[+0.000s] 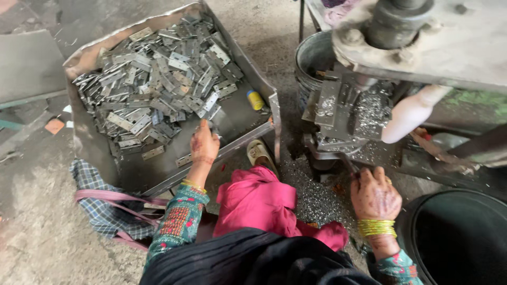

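Nearest you, your right hand (374,196) curls around a thin dark tool (349,164) at the base of the press (364,108); the grip looks closed, though what the tool's tip meets is hidden. Further out, your left hand (204,145) reaches into the metal tray (248,71), fingers bent down on its bare floor; whether it pinches anything you cannot tell. The heap of flat hinges (158,84) lies just beyond and left of that hand, the nearer one.

head view, steeply downward, close overhead
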Demonstrator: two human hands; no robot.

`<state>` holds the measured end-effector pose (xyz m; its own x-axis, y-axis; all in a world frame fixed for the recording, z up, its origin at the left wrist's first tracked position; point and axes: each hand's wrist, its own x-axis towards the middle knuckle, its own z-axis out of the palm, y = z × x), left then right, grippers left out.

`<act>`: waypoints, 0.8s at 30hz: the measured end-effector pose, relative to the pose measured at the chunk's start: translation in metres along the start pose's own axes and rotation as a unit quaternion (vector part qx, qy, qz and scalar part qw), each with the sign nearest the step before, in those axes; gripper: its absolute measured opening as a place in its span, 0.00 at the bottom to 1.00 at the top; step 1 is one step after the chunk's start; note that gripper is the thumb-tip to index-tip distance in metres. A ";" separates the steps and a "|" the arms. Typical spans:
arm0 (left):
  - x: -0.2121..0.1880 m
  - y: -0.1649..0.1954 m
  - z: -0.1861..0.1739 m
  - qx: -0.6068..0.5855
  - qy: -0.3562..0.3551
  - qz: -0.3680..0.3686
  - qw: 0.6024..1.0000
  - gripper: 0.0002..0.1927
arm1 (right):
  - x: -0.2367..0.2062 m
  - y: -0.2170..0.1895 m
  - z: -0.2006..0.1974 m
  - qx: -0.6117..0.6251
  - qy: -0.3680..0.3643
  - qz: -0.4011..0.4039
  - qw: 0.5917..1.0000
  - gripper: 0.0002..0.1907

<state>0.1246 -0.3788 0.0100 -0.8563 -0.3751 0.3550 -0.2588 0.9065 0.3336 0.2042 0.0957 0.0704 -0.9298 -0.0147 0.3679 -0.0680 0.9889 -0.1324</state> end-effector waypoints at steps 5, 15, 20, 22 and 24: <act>0.007 -0.006 0.016 0.070 0.004 0.030 0.997 0.21 | -0.016 0.002 0.007 0.052 -0.030 0.036 0.998 0.13; -0.028 0.114 -0.021 -0.146 -0.059 0.016 0.987 0.14 | -0.016 0.024 0.014 0.214 0.028 -0.045 0.975 0.19; -0.108 0.244 0.000 -0.404 -0.225 0.231 0.856 0.10 | -0.021 0.040 0.030 0.394 -0.001 0.012 0.919 0.26; -0.127 0.274 0.013 -0.464 -0.341 0.207 0.791 0.10 | -0.023 0.050 0.040 0.493 -0.025 0.018 0.869 0.24; -0.138 0.295 0.024 -0.461 -0.401 0.177 0.771 0.09 | -0.025 0.060 0.049 0.591 -0.069 0.039 0.803 0.18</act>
<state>0.1556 -0.0552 0.0383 -0.8972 0.4402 0.0363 0.1670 0.2621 0.9505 0.2058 0.1479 0.0087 -0.9736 -0.0565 0.2213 -0.2276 0.1572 -0.9610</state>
